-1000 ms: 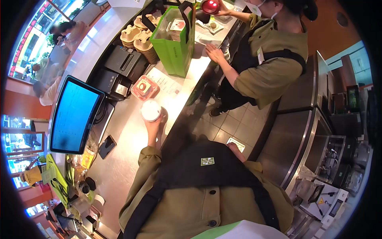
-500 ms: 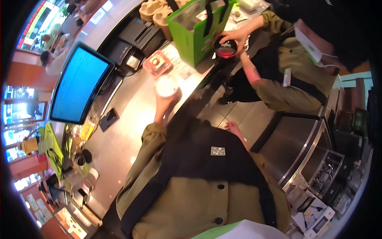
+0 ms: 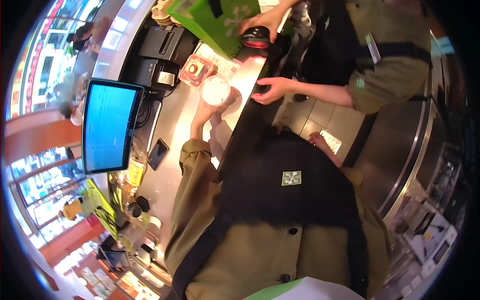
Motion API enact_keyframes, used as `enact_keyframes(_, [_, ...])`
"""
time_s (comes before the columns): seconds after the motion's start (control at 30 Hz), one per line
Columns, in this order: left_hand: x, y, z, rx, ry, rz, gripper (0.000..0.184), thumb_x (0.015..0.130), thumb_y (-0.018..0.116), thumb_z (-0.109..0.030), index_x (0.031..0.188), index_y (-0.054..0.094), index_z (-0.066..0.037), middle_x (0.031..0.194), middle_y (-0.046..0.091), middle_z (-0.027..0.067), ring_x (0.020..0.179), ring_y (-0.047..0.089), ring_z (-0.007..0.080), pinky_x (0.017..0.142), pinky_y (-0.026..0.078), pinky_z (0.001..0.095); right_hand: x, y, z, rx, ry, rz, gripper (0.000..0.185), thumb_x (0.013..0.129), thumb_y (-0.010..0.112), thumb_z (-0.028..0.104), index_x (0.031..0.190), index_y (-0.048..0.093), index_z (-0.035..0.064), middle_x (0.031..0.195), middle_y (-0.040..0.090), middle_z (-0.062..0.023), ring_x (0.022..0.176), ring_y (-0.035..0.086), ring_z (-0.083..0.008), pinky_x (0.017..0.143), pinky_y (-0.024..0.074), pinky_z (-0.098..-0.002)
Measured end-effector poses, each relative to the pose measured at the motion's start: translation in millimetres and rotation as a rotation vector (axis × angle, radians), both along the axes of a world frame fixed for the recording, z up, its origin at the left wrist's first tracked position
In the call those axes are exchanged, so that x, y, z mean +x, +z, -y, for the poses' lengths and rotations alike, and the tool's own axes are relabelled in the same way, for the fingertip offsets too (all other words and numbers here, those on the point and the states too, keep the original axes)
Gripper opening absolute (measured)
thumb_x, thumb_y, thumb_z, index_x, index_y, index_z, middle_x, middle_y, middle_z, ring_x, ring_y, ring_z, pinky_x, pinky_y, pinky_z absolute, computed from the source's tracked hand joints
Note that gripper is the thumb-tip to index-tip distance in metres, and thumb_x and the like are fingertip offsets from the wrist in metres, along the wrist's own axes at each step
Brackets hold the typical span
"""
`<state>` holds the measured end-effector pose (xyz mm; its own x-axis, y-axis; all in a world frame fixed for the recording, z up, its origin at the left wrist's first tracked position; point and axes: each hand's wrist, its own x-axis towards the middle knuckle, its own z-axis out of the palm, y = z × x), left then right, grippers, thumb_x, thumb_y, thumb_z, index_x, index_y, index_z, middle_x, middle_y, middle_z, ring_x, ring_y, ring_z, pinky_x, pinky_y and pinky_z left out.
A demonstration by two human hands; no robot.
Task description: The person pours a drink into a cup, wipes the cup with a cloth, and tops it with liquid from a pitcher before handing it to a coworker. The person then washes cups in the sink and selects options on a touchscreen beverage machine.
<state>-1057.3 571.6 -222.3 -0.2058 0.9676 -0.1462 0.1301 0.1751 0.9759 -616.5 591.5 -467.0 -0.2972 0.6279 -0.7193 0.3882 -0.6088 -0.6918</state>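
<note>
My left hand [image 3: 202, 113] is wrapped around a round white-topped cup [image 3: 216, 91] over the counter; the cup hides most of my fingers. Touching or just behind the cup is a clear, reddish food box [image 3: 197, 70] with a label on top. My right hand [image 3: 316, 139] hangs low by my apron, above the floor, with loosely bent fingers and nothing in it. Across from me, a co-worker's hand [image 3: 267, 22] grips a dark-lidded container with a red band [image 3: 256, 38] beside a green bag [image 3: 212, 25]. The co-worker's other hand [image 3: 272, 91] is held out, fingers apart.
A lit monitor [image 3: 111, 127] stands at the left, with black printers [image 3: 162, 44] behind it. A phone [image 3: 158, 153] lies on the counter [image 3: 172, 172]. Papers [image 3: 225, 66] lie by the bag. Metal cabinets [image 3: 395, 145] stand at the right.
My view has turned and shifted. The co-worker has moved one hand off the dark container and holds it out near the counter edge. My left hand stays on the cup.
</note>
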Motion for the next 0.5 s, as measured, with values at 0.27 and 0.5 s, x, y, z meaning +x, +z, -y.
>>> enact_keyframes(0.27, [37, -41, -12, 0.373, 0.461, -0.174, 0.094, 0.047, 0.079, -0.005, 0.124, 0.025, 0.0, 0.122, 0.036, 0.0133, 0.108, 0.041, 0.0226, 0.089, 0.038, 0.0334, 27, 23, 31, -0.06, -0.247, 0.051, 0.018, 0.084, 0.046, 0.019, 0.093, 0.053, 0.0043, 0.071, 0.057, -0.0063, 0.062, 0.055, -0.0143, 0.055, 0.0449, -0.0256])
enact_keyframes(0.5, [-8, -44, 0, 0.23, 0.247, -0.194, 0.081, 0.053, 0.076, -0.004, 0.121, 0.031, -0.001, 0.115, 0.043, 0.0111, 0.104, 0.044, 0.0201, 0.088, 0.037, 0.0315, 44, 17, 49, -0.113, -0.402, 0.051, 0.026, 0.085, 0.042, 0.027, 0.099, 0.051, 0.0069, 0.082, 0.058, -0.0094, 0.073, 0.057, -0.0187, 0.064, 0.0462, -0.0311])
